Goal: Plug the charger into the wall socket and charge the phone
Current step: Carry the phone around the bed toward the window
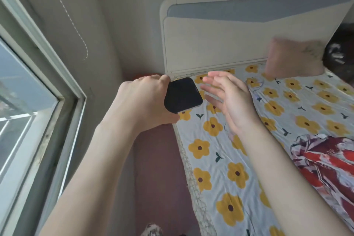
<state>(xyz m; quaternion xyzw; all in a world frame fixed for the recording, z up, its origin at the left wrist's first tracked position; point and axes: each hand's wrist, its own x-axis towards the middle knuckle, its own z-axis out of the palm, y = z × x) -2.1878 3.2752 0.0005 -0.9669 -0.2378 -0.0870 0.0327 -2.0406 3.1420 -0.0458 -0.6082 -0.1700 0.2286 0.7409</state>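
Note:
My left hand (142, 99) grips a black phone (183, 95) by one end, its dark screen facing up, over the corner of the bed near the headboard. Just right of the phone my right hand (228, 96) hovers with fingers straight and spread, holding nothing and apart from the phone. A thin pale cable (256, 87) loops faintly on the sheet behind my right hand. No charger plug or wall socket shows in the head view.
The bed has a flowered sheet (220, 159), a white headboard (220, 44), a pink pillow (293, 59) and red patterned cloth (325, 163). A window frame (57, 86) runs along the left. A narrow strip of reddish floor (157, 168) lies between wall and bed.

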